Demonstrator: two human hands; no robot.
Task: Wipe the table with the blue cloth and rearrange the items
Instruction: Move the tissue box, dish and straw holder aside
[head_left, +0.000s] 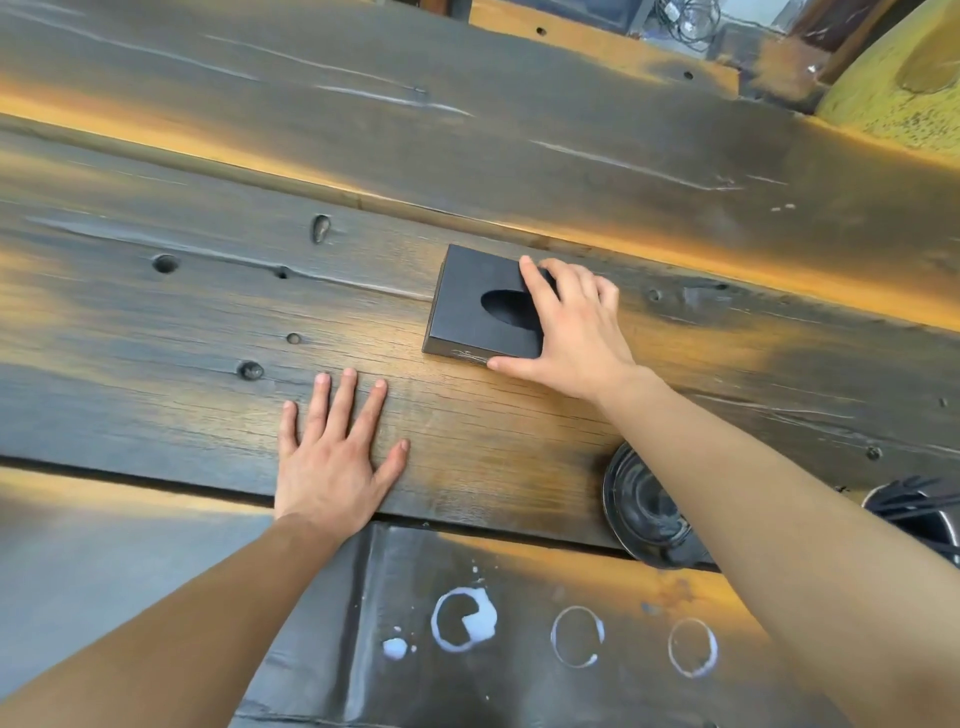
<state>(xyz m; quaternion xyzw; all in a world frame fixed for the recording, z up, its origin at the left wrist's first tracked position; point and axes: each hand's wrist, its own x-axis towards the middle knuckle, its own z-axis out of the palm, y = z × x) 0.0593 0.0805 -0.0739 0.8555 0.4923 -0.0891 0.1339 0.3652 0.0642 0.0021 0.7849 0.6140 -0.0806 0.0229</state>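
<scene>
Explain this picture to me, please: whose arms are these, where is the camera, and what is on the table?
No machine here: a person wears a camera on the head, looking down at their own bare arms. The left hand lies flat, fingers spread, on the dark wooden table. The right hand grips the black box, which has an oval opening on top and sits on the table. Nearer the person are white ring stains, and a dark glass dish shows under the right forearm. No blue cloth is visible.
</scene>
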